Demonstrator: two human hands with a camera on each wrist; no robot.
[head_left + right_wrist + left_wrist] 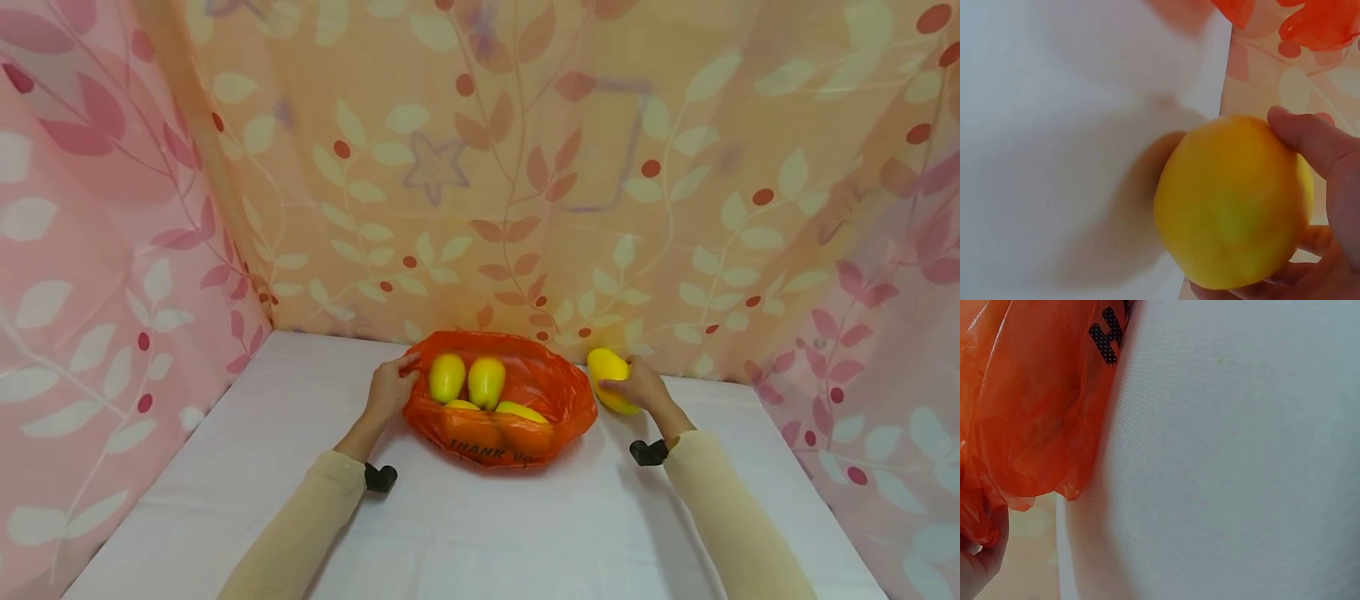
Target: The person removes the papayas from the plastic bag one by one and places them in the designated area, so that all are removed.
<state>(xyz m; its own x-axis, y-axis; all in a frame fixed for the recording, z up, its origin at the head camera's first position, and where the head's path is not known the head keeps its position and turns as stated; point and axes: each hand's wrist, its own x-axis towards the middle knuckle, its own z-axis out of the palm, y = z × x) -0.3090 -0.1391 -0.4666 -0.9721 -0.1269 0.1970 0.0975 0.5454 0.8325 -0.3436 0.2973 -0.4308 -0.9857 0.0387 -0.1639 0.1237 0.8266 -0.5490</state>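
An orange-red plastic bag (pixel 536 371) printed with THANK YOU lies open-mouthed on the table, several yellow mangoes (pixel 447 378) inside it. My left hand (pixel 388 390) grips the bag's left rim; in the left wrist view the hand (pixel 985 562) pinches crumpled plastic (pixel 975 519). To the right of the bag, my right hand (pixel 647 390) holds another yellow mango (pixel 609 368), thumb on one side and fingers around the other. The right wrist view shows this mango (pixel 1232 206) close up, with its shadow on the cloth.
A white cloth covers the table (pixel 480 533). Behind it hangs an orange leaf-patterned curtain (pixel 517 167), close to the table's back edge. Pink patterned curtains (pixel 90 250) stand along both sides. Each wrist wears a small black mount (pixel 381 477).
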